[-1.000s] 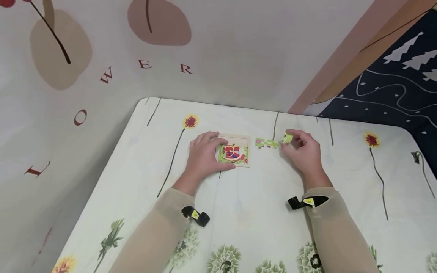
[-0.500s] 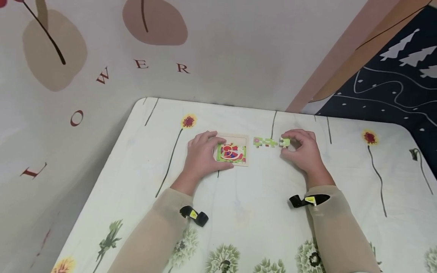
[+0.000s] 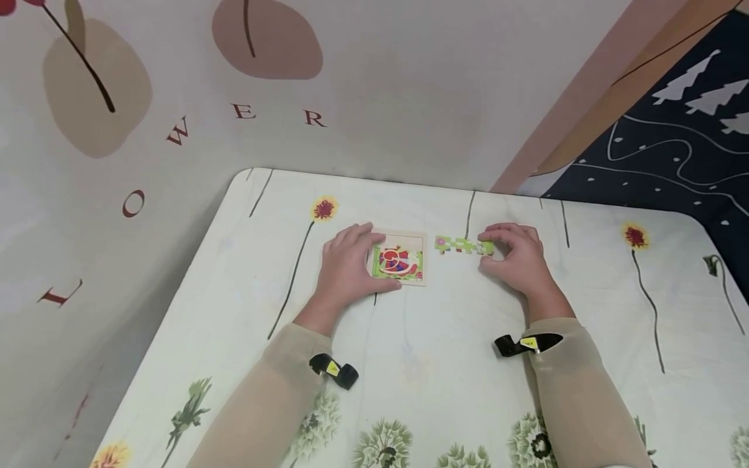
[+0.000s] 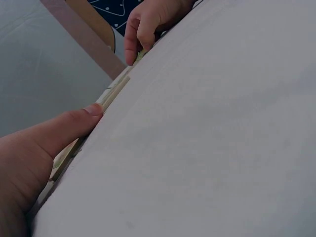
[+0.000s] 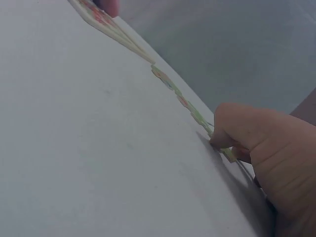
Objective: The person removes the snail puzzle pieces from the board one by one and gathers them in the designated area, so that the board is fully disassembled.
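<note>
The left hand (image 3: 348, 265) holds a wooden puzzle tray (image 3: 409, 241) on the flower-print worktop (image 3: 433, 325), thumb and fingers spread across its left side, the thumb along its near edge. To the tray's right, the right hand (image 3: 517, 259) pinches a green jigsaw piece (image 3: 486, 247) between thumb and fingers at the right end of a short row, beside the middle piece (image 3: 465, 246) and the pink-flowered piece (image 3: 443, 244) farthest left.

And here's the white, flower-printed tabletop (image 3: 445, 331), sweeping across the lower part of the head view, corners rounded; a wooden puzzle tray (image 3: 406, 240) sits mid-frame, a short row of green puzzle pieces (image 3: 464, 246) just right of it!
</note>
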`<state>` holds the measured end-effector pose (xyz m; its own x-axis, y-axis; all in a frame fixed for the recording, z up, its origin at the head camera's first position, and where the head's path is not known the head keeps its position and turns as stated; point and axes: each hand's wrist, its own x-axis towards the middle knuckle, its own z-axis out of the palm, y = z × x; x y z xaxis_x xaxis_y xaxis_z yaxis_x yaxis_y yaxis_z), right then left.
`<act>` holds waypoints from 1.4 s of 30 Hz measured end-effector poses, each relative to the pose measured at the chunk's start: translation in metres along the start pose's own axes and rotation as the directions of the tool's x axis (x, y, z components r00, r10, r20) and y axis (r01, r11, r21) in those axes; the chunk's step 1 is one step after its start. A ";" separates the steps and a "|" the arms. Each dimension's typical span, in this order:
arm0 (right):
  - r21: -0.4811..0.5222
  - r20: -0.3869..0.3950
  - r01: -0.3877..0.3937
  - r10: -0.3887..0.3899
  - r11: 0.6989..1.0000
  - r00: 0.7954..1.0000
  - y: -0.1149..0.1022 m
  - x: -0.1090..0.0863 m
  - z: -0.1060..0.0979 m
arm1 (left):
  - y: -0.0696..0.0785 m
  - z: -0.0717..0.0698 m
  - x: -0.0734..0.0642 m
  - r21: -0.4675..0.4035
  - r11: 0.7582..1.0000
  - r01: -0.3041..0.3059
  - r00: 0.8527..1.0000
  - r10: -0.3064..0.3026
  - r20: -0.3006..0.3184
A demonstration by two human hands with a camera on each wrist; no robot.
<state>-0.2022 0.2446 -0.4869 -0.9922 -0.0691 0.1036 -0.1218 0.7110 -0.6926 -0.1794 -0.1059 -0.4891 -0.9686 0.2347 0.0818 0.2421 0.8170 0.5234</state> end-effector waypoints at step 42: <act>-0.197 0.022 0.368 -0.371 0.909 0.928 -0.112 -0.004 0.104 | 0.001 -0.001 0.001 0.062 0.998 -0.026 0.999 0.025 0.025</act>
<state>-0.1871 0.0925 -0.4837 -0.8763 -0.3438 0.3375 -0.4710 0.7585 -0.4504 -0.1805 -0.1056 -0.4879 -0.9606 0.2680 0.0735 0.2705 0.8417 0.4673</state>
